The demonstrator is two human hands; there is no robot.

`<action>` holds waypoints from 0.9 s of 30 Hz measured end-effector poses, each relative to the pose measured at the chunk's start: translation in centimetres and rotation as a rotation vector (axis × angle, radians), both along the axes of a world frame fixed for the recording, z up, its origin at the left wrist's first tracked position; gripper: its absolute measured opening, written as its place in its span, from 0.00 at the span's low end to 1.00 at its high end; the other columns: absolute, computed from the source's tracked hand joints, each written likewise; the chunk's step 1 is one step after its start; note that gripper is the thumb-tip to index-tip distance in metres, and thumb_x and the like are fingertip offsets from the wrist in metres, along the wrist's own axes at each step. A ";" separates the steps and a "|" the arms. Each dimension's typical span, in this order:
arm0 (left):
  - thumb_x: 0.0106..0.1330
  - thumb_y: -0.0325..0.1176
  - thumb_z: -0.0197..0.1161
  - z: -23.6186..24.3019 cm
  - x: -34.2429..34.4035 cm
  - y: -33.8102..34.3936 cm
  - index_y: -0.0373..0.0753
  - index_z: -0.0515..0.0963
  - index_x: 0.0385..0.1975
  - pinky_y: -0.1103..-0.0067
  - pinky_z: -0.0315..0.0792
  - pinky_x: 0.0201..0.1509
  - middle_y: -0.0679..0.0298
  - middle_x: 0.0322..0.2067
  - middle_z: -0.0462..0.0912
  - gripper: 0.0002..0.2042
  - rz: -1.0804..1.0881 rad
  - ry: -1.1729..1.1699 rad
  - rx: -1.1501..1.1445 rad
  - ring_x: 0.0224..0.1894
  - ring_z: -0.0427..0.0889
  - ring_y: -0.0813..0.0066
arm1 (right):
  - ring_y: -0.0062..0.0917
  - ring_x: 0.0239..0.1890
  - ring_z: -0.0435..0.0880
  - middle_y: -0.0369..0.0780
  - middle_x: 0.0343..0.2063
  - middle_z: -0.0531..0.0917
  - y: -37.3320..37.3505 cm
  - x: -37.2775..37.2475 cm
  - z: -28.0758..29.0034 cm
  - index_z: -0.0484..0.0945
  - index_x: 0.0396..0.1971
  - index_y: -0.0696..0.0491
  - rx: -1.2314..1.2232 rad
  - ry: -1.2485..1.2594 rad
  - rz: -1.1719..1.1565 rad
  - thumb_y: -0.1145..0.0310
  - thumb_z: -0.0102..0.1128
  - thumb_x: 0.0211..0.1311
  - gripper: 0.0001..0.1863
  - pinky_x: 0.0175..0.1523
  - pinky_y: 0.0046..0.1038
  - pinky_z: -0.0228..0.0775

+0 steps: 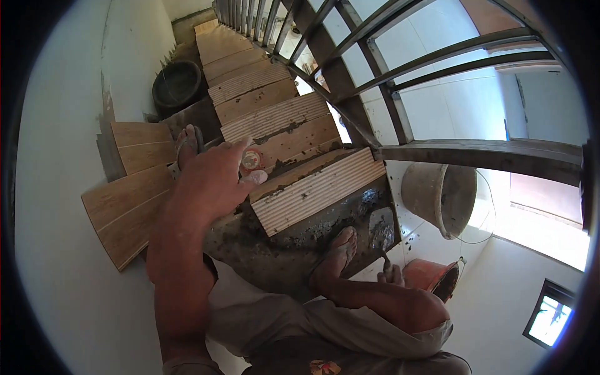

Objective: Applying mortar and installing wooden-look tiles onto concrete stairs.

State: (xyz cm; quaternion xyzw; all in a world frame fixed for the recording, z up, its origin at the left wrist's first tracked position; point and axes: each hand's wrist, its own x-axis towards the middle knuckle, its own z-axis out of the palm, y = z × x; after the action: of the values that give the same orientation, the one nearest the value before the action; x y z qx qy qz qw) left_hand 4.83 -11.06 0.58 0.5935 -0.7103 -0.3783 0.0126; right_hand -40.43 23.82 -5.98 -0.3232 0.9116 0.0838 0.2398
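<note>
My left hand [220, 174] reaches over the stairs with index finger and thumb spread, their tips dusted white. Between them shows a small round object [252, 160] with a red-orange rim, seemingly lying on a wood-look tile tread; I cannot make out its kind. At the lower right, my right hand [391, 275] grips the handle of a trowel [381, 229]. Its flat blade rests on or just over wet grey mortar [325, 226] at the step's right end. A ribbed stair tile [319, 190] lies along the step edge just above that mortar.
Loose wood-look tiles [128, 209] lean by the left wall. A black rubber basin [177, 87] stands farther up. Metal railing [400, 115] borders the stairs on the right. A grey bucket [437, 197] and an orange bucket [431, 278] lie at the right. My feet straddle the steps.
</note>
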 end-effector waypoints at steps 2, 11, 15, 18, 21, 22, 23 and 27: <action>0.66 0.48 0.69 0.2 0.1 0.3 0.34 0.70 0.67 0.60 0.69 0.69 0.44 0.60 0.79 0.35 -0.003 0.015 -0.027 0.64 0.77 0.46 | 0.44 0.31 0.81 0.49 0.30 0.80 -2.7 0.9 2.7 0.75 0.45 0.55 -0.398 -0.263 0.025 0.66 0.66 0.58 0.17 0.38 0.43 0.72; 0.66 0.44 0.69 0.4 -1.3 -0.2 0.37 0.72 0.65 0.61 0.72 0.64 0.48 0.55 0.83 0.30 -0.067 -0.040 0.064 0.57 0.82 0.49 | 0.51 0.42 0.84 0.49 0.44 0.81 -29.0 6.6 11.0 0.74 0.56 0.53 -0.333 0.194 1.006 0.68 0.60 0.67 0.19 0.44 0.49 0.77; 0.65 0.44 0.70 -1.1 -1.8 0.0 0.37 0.73 0.63 0.61 0.76 0.60 0.50 0.53 0.83 0.29 -0.094 -0.057 0.076 0.56 0.83 0.52 | 0.44 0.42 0.87 0.47 0.43 0.83 -38.2 11.6 9.6 0.75 0.56 0.51 0.068 0.275 1.232 0.69 0.58 0.68 0.17 0.45 0.44 0.82; 0.63 0.44 0.71 -2.3 -3.2 0.0 0.37 0.74 0.63 0.62 0.78 0.56 0.52 0.51 0.84 0.30 -0.127 -0.069 0.007 0.53 0.85 0.53 | 0.42 0.43 0.89 0.47 0.44 0.84 -42.8 11.0 4.3 0.77 0.53 0.52 0.147 0.343 1.368 0.69 0.58 0.67 0.16 0.45 0.44 0.83; 0.62 0.44 0.72 -2.0 -4.5 -0.2 0.37 0.74 0.63 0.63 0.80 0.53 0.53 0.50 0.85 0.31 -0.177 -0.125 -0.019 0.50 0.87 0.56 | 0.41 0.45 0.89 0.47 0.45 0.84 -45.7 11.2 0.3 0.79 0.51 0.54 0.298 0.385 1.404 0.69 0.59 0.65 0.15 0.46 0.42 0.83; 0.62 0.44 0.72 -2.4 -4.9 -0.1 0.37 0.74 0.63 0.63 0.80 0.53 0.53 0.50 0.85 0.31 -0.178 -0.117 -0.013 0.50 0.87 0.56 | 0.40 0.46 0.89 0.46 0.46 0.85 -46.3 11.0 -0.6 0.83 0.46 0.54 0.286 0.384 1.362 0.68 0.61 0.64 0.13 0.46 0.40 0.84; 0.62 0.44 0.72 -2.9 -5.1 0.1 0.36 0.74 0.62 0.64 0.80 0.52 0.53 0.49 0.85 0.30 -0.203 -0.106 -0.048 0.49 0.87 0.57 | 0.38 0.47 0.89 0.44 0.47 0.85 -46.6 11.6 -1.1 0.88 0.41 0.54 0.271 0.378 1.324 0.67 0.63 0.62 0.11 0.47 0.38 0.86; 0.61 0.43 0.72 -2.1 -5.1 -0.2 0.36 0.75 0.62 0.65 0.81 0.49 0.52 0.46 0.86 0.30 -0.248 -0.122 -0.002 0.47 0.88 0.56 | 0.38 0.48 0.89 0.44 0.48 0.85 -46.8 14.2 -1.8 0.89 0.45 0.52 0.432 0.395 1.275 0.66 0.64 0.64 0.13 0.45 0.38 0.86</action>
State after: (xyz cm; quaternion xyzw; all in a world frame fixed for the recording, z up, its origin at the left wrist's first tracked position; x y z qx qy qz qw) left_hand -0.22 -11.26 -1.50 0.5229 -0.7781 -0.3394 -0.0772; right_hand -26.25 -23.00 -7.74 -0.7188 0.5336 0.4445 0.0323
